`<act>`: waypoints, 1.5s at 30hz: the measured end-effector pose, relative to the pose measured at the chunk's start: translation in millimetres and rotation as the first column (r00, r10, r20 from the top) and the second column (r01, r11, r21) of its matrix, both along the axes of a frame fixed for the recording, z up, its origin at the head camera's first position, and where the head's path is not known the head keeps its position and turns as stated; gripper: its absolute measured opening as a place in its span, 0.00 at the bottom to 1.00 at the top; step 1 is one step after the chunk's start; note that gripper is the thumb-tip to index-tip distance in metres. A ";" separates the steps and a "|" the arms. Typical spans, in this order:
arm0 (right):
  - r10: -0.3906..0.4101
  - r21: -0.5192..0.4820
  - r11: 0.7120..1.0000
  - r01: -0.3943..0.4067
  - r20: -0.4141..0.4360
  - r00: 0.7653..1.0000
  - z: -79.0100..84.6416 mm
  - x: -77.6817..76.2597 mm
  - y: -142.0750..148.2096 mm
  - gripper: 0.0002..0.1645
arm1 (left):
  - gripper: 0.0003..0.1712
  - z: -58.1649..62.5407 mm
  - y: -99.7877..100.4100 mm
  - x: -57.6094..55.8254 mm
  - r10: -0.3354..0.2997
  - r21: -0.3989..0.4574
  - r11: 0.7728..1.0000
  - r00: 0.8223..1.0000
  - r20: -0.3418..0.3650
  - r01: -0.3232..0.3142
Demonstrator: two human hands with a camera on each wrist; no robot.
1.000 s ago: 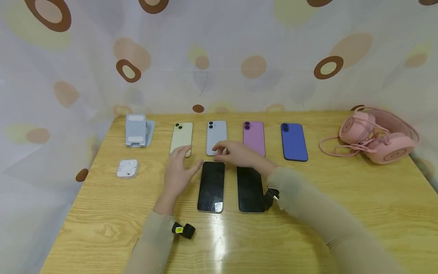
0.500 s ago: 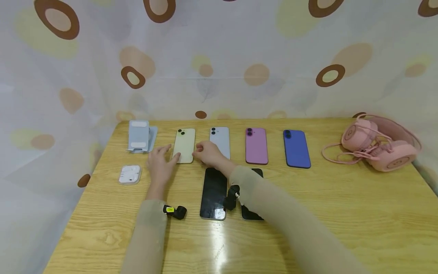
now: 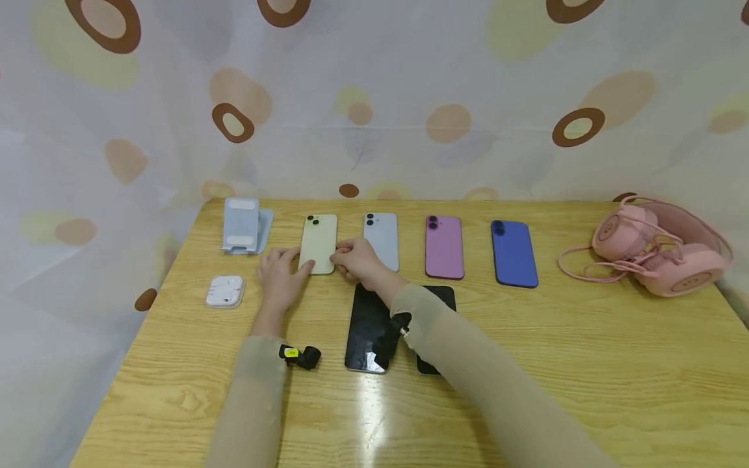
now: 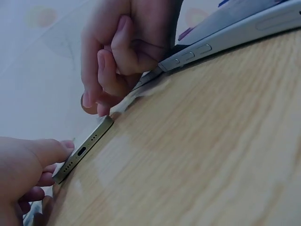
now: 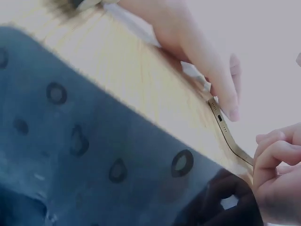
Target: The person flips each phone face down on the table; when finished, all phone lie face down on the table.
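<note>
A pale yellow smartphone [image 3: 318, 242] lies back up, its two camera lenses at the far end. My left hand [image 3: 279, 278] grips its near left corner, thumb on the back and fingers along the side. At the opposite edge, the curled fingers of my right hand [image 3: 359, 261] hold the lower right side. The phone's charging port end [image 4: 82, 151] shows between both hands in the left wrist view. Right of it lies a white smartphone [image 3: 381, 237], partly behind my right hand. A black-screened phone [image 3: 365, 325] lies face up beneath my right wrist.
To the right lie a pink smartphone [image 3: 444, 247] and a blue one [image 3: 515, 253], with pink headphones [image 3: 681, 266] beyond. A light blue phone stand [image 3: 240, 224] and boxed white earphones [image 3: 225, 290] are at left. Another black-screened phone [image 3: 443, 296] is partly under my right forearm.
Both hands have moved left to the yellow phone; the right came from over the white phone. In the last half second, they have settled on its two sides.
</note>
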State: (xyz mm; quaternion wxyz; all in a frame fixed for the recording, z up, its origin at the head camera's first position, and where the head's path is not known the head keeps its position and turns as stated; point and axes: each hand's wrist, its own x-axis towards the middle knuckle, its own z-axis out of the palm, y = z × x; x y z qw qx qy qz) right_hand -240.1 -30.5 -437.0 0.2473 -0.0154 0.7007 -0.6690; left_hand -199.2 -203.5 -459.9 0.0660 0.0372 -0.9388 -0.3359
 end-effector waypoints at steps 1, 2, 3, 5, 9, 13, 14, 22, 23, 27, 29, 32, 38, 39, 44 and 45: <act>-0.014 -0.018 1.000 0.015 0.020 1.000 0.0 -0.5 -0.2 0.28 | 0.30 0.3 -0.1 0.4 -0.003 0.008 1.000 1.000 -0.002 0.003; -0.019 -0.025 0.999 0.020 0.037 0.999 0.4 -0.9 -0.3 0.30 | 0.30 0.2 -0.2 0.5 -0.003 0.011 1.000 1.000 -0.003 0.003; -0.019 -0.022 1.000 0.020 0.051 0.999 1.1 -1.3 -0.2 0.32 | 0.30 0.2 0.0 1.0 0.000 0.018 1.000 1.000 -0.003 0.001; 0.004 0.014 1.000 -0.005 0.060 0.998 3.5 -3.2 0.8 0.32 | 0.30 0.5 1.0 1.9 0.006 0.034 0.999 1.000 0.000 -0.006; 0.130 0.228 0.966 -0.124 -0.013 0.991 12.8 -14.2 7.2 0.27 | 0.30 1.8 5.6 3.9 0.011 0.056 0.998 1.000 0.008 -0.012; 0.370 0.596 0.782 -0.185 -0.203 0.907 26.4 -35.4 14.3 0.24 | 0.32 2.6 9.9 4.4 0.002 0.056 0.998 1.000 0.008 -0.002; 0.423 0.666 0.727 -0.170 -0.239 0.874 28.5 -41.5 15.3 0.24 | 0.34 2.7 10.5 4.3 -0.003 0.050 0.999 1.000 0.005 0.003; 0.643 0.853 0.509 -0.114 -0.289 0.709 26.2 -77.0 14.2 0.21 | 0.45 -0.7 13.3 7.8 -0.041 0.017 0.999 0.999 0.015 0.041; 0.668 0.867 0.484 -0.116 -0.281 0.689 26.5 -79.2 13.7 0.25 | 0.45 -0.9 14.4 8.7 -0.039 0.021 0.999 0.999 0.015 0.039; 0.734 0.887 0.428 -0.174 -0.229 0.639 31.4 -86.8 15.9 0.42 | 0.44 1.2 19.5 10.6 -0.028 0.032 0.999 0.999 0.014 0.028; 0.743 0.874 0.435 -0.219 -0.211 0.635 34.2 -89.7 17.9 0.43 | 0.43 2.7 20.9 10.3 -0.022 0.036 0.999 1.000 0.010 0.021; 0.731 0.842 0.459 -0.282 -0.178 0.658 35.4 -93.8 21.9 0.39 | 0.43 3.4 23.0 9.7 -0.021 0.035 0.999 1.000 0.003 0.021; 0.667 0.803 0.486 -0.346 -0.085 0.740 35.8 -98.3 30.7 0.29 | 0.42 0.2 24.9 11.4 -0.046 0.016 0.999 0.999 -0.016 0.046; 0.657 0.799 0.492 -0.345 -0.081 0.749 36.3 -98.6 32.1 0.29 | 0.42 -0.5 24.9 11.7 -0.053 0.013 0.999 0.998 -0.024 0.053; 0.621 0.721 0.600 -0.346 -0.148 0.770 43.8 -96.8 40.9 0.33 | 0.42 -1.4 24.4 12.3 -0.082 0.021 0.996 0.993 -0.088 0.084; 0.629 0.697 0.622 -0.356 -0.175 0.757 45.8 -96.1 42.9 0.34 | 0.42 -1.3 24.2 12.1 -0.083 0.024 0.996 0.992 -0.099 0.086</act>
